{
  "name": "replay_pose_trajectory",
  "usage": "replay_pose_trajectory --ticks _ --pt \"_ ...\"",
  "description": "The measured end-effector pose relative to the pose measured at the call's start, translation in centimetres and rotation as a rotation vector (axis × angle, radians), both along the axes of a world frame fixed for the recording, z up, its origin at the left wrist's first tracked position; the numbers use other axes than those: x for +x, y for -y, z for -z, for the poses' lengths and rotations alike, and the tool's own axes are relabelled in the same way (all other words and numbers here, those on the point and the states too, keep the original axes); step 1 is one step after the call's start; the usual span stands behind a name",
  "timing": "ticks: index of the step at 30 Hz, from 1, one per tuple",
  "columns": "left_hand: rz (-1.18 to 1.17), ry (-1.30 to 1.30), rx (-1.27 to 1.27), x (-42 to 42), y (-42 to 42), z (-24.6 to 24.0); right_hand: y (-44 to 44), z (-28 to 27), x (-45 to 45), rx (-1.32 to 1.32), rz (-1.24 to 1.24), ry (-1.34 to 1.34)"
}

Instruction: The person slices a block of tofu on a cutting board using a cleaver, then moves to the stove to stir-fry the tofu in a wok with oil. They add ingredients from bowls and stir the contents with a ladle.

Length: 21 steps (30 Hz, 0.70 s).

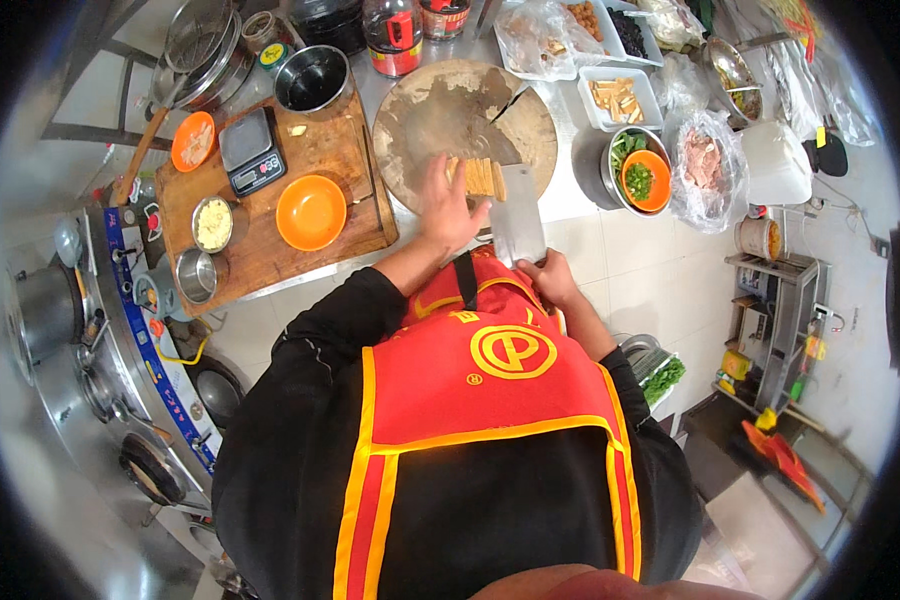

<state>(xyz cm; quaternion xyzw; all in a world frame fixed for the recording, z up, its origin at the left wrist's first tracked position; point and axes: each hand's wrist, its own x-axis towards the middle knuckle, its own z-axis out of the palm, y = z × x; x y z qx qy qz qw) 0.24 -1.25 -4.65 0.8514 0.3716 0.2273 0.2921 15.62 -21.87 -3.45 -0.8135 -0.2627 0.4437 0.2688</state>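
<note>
On the round wooden chopping block (pixel 450 105), near its front edge, lies a row of tan, brown-edged slices (pixel 480 178), perhaps tofu. My left hand (pixel 450 206) rests on the left end of the row with its fingers spread over it. My right hand (pixel 551 276) grips a metal cleaver (pixel 519 214); the handle is mostly hidden in the fist. The blade lies against the right end of the slices, reaching over the block's edge towards me. A dark crack runs into the block's right side.
To the left, a rectangular wooden board (pixel 255 262) carries a digital scale (pixel 251 150), an orange bowl (pixel 311 213) and metal bowls. On the right stand a white tray of tan pieces (pixel 619 101), a metal bowl with greens (pixel 616 180) and bagged raw meat (pixel 703 161).
</note>
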Motion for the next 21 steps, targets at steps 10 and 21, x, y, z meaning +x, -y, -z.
replay_pose_trajectory --ticks 10,21 --pt "0.060 -0.004 0.110 7.2 -0.6 -1.7 -6.6 -5.6 4.3 0.104 -0.286 0.112" --pt "0.402 0.251 -0.076 34.8 -4.1 -5.1 -1.9 -10.7 17.5 0.343 0.449 0.130"
